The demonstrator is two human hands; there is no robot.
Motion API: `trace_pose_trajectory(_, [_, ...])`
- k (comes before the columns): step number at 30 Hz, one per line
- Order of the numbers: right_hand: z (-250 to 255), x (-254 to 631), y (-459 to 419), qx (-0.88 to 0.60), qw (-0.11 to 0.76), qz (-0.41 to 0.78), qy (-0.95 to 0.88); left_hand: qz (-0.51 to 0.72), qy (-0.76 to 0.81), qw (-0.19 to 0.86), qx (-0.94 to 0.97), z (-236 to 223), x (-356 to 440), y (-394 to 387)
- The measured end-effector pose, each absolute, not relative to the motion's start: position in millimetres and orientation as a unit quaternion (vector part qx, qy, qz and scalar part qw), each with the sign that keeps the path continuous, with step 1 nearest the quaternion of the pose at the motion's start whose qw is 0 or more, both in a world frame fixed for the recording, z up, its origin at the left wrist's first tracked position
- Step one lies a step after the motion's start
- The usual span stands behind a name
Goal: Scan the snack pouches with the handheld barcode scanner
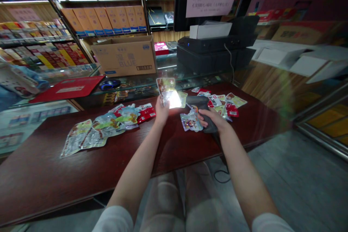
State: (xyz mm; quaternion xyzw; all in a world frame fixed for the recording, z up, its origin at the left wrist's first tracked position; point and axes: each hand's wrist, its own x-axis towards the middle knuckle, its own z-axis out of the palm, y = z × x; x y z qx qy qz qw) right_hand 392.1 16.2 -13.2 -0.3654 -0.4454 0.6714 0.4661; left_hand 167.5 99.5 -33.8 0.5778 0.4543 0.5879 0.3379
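Observation:
My left hand [162,110] grips a snack packet [165,85] and holds it up over the dark red table. A bright patch of light falls on the packet's lower part. In my right hand [213,117] is a black barcode scanner [198,100], its head facing left toward the packet. Beside that hand lies a small pouch with colourful print [191,121]. A row of green and silver packets [102,127] spreads to the left, with a red packet [146,112] at its near end. More packets [228,104] lie in a pile to the right.
Behind the table, a glass counter carries an open cardboard box [126,58], a blue computer mouse [109,85], a red folder [67,87] and a black cash drawer [202,59]. The scanner's cable [221,177] hangs below the table's front edge. Stocked shelves [103,20] stand behind.

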Motion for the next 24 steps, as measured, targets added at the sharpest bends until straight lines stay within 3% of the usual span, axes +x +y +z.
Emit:
trace_pose_trajectory(9, [-13.8,391.4,15.8,-0.356,0.485,0.663,-0.446,0.548,0.481,0.295,0.618,-28.4,162.4,99.4])
trace_pose_trajectory(15, [-10.6,392.6,15.3,-0.344,0.506,0.666,-0.426,0.285,0.633,0.044,0.718,4.6,122.8,88.6])
trace_pose_trajectory(18, [-10.1,393.2,15.2,-0.343,0.503,0.666,-0.431,0.147,0.723,0.02,0.675,14.7,93.8,83.9])
trace_pose_trajectory(24, [-12.0,392.6,14.8,-0.349,0.493,0.662,-0.444,0.174,0.753,-0.092,0.629,1.4,79.1,85.1])
